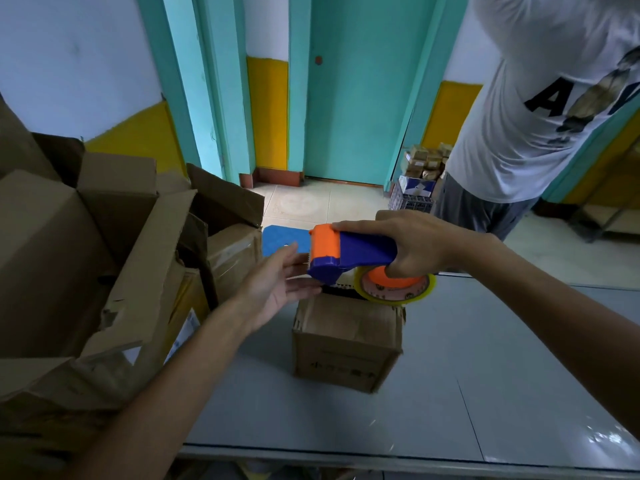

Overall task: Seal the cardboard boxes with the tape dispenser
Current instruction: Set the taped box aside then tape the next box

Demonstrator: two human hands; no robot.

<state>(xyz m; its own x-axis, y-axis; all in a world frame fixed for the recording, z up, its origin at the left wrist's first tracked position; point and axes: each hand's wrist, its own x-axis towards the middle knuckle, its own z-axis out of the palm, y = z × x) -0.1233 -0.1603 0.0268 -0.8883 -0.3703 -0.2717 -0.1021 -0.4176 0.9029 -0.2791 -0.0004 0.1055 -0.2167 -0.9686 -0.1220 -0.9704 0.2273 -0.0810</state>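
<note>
Gripping the blue-and-orange tape dispenser (349,252) by its handle in the right hand (414,245), just above the small cardboard box (346,344) on the grey table (502,375). Holding the left hand (277,285), fingers straight, at the dispenser's front end. Stacked at left: open cartons (69,258). Standing beyond the table: a person (540,126) in a white T-shirt.

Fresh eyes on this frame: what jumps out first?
The blue-and-orange tape dispenser mid-frame, gripped by the right hand above a small cardboard box on the grey table. The left hand is open at its front end. A heap of opened cartons fills the left side, and a person in a white T-shirt stands at upper right.
</note>
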